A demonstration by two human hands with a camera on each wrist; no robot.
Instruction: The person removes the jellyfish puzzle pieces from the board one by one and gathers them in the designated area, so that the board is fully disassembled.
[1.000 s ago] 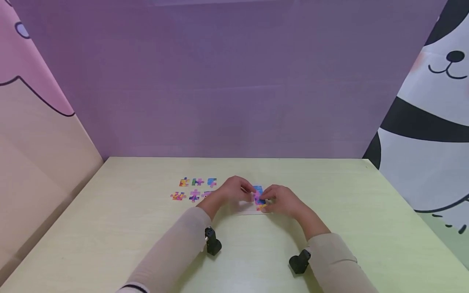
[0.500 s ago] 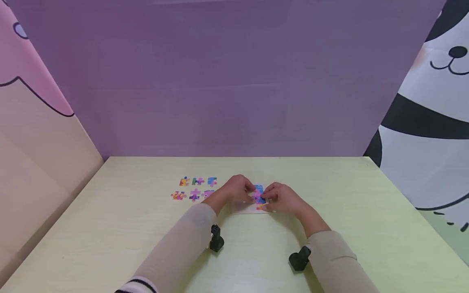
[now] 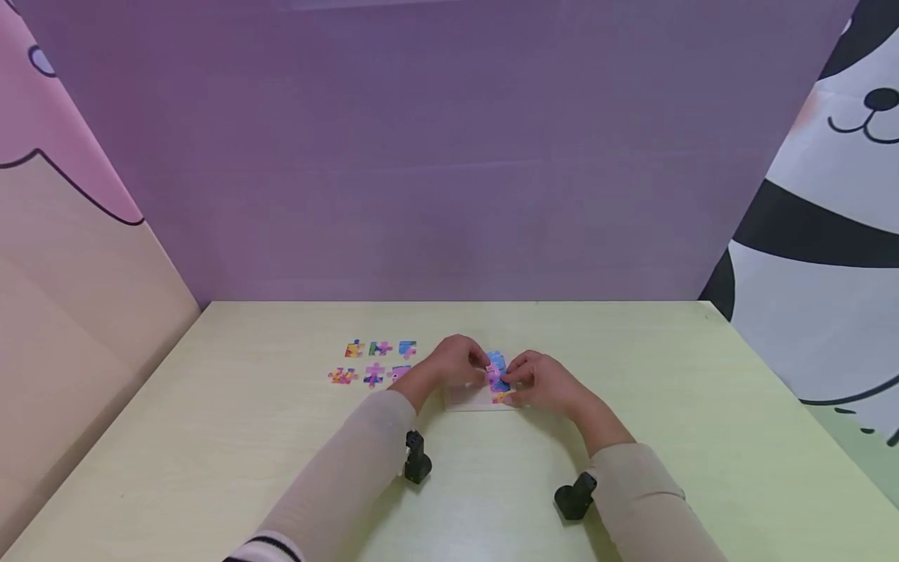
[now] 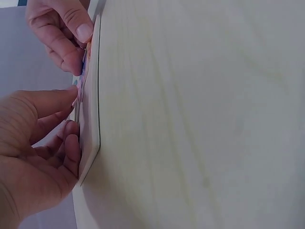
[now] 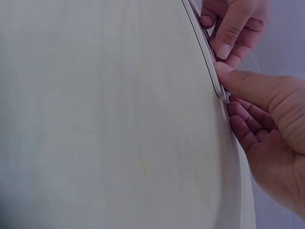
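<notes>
A white puzzle board (image 3: 469,400) is seen lying flat on the pale green tabletop (image 3: 632,375), with both hands set over it. The left hand (image 3: 455,361) is laid on the board's left part, its fingers (image 4: 57,102) bent, the forefinger tip pressed to a pink-and-blue puzzle piece (image 3: 496,373). The right hand (image 3: 544,382) is placed on the board's right part, and the same piece is pinched between its thumb and forefinger (image 4: 71,36). The piece is thus found between the two sets of fingertips, on the board's right half; whether it is fully seated cannot be told. Its long axis appears to run away from the person, the blue end lying beyond the fingertips and a yellow-pink end nearer the wrists.

The board's near edge is seen just short of the knuckles' shadow, and its thin rim (image 5: 209,62) is touched by the right thumb in the right wrist view. Six loose pieces (image 3: 375,361) are set in two rows beyond the left hand's outer side, near it but apart. Wide bare tabletop is left to the outer side of the right hand and behind both wrists, up to the purple backdrop (image 3: 449,156) at the far edge.
</notes>
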